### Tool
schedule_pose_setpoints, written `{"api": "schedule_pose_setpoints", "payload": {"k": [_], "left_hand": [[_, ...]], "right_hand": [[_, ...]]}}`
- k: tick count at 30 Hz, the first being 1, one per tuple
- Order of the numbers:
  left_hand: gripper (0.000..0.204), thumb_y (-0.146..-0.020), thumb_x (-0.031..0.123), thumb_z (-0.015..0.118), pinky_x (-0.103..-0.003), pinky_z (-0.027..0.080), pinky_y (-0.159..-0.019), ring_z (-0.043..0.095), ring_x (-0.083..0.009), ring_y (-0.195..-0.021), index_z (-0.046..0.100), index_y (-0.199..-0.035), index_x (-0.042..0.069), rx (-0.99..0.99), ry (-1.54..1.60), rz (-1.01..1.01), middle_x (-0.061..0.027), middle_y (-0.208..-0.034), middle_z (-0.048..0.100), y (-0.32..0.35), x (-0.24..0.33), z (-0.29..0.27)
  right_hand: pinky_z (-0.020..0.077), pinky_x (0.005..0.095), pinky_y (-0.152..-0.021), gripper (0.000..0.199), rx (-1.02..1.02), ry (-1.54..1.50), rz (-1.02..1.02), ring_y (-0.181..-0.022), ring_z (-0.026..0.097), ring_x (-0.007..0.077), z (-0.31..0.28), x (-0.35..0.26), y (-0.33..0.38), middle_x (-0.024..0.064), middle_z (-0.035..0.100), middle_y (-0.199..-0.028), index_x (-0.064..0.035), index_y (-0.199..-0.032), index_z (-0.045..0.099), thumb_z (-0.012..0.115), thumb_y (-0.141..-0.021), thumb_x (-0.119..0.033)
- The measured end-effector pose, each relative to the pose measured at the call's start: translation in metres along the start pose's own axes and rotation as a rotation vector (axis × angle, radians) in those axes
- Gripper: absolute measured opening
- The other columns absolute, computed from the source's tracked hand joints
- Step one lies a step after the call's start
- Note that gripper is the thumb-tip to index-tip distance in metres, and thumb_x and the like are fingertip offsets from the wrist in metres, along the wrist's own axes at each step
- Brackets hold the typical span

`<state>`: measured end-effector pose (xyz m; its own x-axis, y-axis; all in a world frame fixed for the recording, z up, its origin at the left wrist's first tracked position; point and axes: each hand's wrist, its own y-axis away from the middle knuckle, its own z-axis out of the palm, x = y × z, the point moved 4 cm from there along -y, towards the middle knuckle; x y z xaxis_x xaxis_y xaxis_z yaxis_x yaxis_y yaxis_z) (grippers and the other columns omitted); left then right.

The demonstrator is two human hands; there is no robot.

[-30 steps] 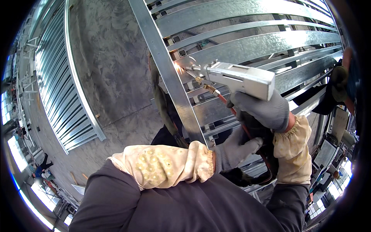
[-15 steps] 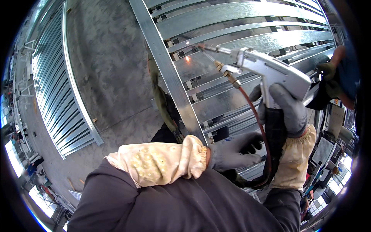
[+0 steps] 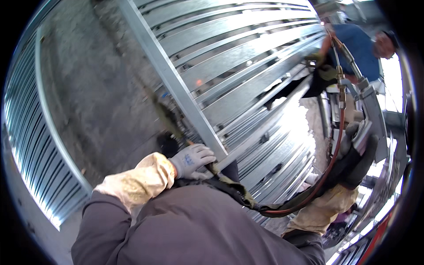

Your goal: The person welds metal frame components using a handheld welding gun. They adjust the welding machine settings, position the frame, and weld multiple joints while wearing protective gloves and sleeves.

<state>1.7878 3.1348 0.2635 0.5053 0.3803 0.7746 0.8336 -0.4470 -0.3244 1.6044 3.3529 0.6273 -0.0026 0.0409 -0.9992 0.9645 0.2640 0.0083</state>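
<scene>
My right hand (image 3: pixel 358 164), in a grey glove, grips a silver handheld welding gun (image 3: pixel 374 115) at the right. Its nozzle points up toward the far right, and a thin red-brown hose (image 3: pixel 336 148) runs down beside it. From the gun a thick, dark-sleeved cable (image 3: pixel 282 209) loops down across my front to my left hand (image 3: pixel 192 161). That gloved hand is closed over the cable beside the near corner of a galvanized metal frame (image 3: pixel 180 92). Its fingertips are close to the corner; whether they touch the metal I cannot tell.
Several parallel slats (image 3: pixel 229 39) fill the frame. Past its right side stands another person in a blue top (image 3: pixel 357 49), with a green-gloved hand at the slats. A second slatted panel (image 3: pixel 27 128) lies on the grey concrete floor (image 3: pixel 95 88) at the left.
My right hand has swung the gun from over the frame to the far right, nozzle now upward. My left hand has moved left from under the gun onto the cable. The view has shifted.
</scene>
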Motion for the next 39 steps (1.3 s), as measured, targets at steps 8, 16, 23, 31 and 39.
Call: {"api": "schedule_pose_setpoints", "payload": {"k": [8,16,23,31,39], "left_hand": [[0.047,-0.064,0.029,0.081,-0.046,0.039,-0.11,0.062,-0.0262,-0.107,0.067,-0.108,0.016,-0.288,-0.383,0.021,-0.0039,-0.098,0.067,0.013,-0.01,0.009],[0.032,-0.066,0.025,0.077,-0.044,0.049,-0.083,0.066,-0.029,-0.093,0.069,-0.096,0.02,-0.162,-0.467,-0.262,-0.0074,-0.093,0.069,0.12,0.011,-0.046],[0.031,-0.071,0.026,0.074,-0.044,0.051,-0.088,0.068,-0.0299,-0.095,0.073,-0.101,0.018,-0.205,-0.49,-0.508,-0.0067,-0.097,0.072,0.218,0.033,-0.008],[0.042,-0.086,0.029,0.067,-0.045,0.051,-0.095,0.065,-0.0361,-0.11,0.069,-0.123,0.009,-0.18,-0.188,-0.754,-0.0168,-0.119,0.07,0.228,0.025,0.04],[0.053,-0.105,0.027,0.057,-0.033,0.051,-0.096,0.063,-0.0192,-0.11,0.041,-0.148,0.002,0.344,1.252,-0.628,-0.0119,-0.124,0.063,0.124,0.058,-0.015]], "right_hand": [[0.04,0.0289,-0.045,0.059,0.255,-0.261,-0.356,-0.053,0.05,0.0165,-0.041,-0.008,0.104,0.0069,0.055,-0.066,0.0011,-0.113,0.058,0.045,-0.101,-0.055],[0.0421,0.0302,-0.04,0.067,-0.03,-0.24,-0.431,-0.047,0.054,0.0205,-0.005,-0.003,0.148,0.012,0.059,-0.063,0.0049,-0.111,0.056,0.047,-0.1,-0.061],[0.0464,0.0309,-0.039,0.075,-0.009,-0.473,-0.313,-0.045,0.056,0.0201,0.007,0.066,0.183,0.0111,0.058,-0.059,0.009,-0.097,0.061,0.049,-0.097,-0.065],[0.0516,0.0307,-0.043,0.07,-0.034,-0.581,-0.234,-0.062,0.066,0.02,0.037,0.157,0.236,0.0195,0.064,-0.099,0.01,-0.115,0.054,0.063,-0.092,-0.055],[0.0544,0.0313,-0.087,0.068,-0.136,-0.052,0.006,-0.103,0.067,0.018,0.158,0.247,0.25,0.0145,0.064,-0.12,0.0027,-0.145,0.043,0.072,-0.094,-0.032]]}}
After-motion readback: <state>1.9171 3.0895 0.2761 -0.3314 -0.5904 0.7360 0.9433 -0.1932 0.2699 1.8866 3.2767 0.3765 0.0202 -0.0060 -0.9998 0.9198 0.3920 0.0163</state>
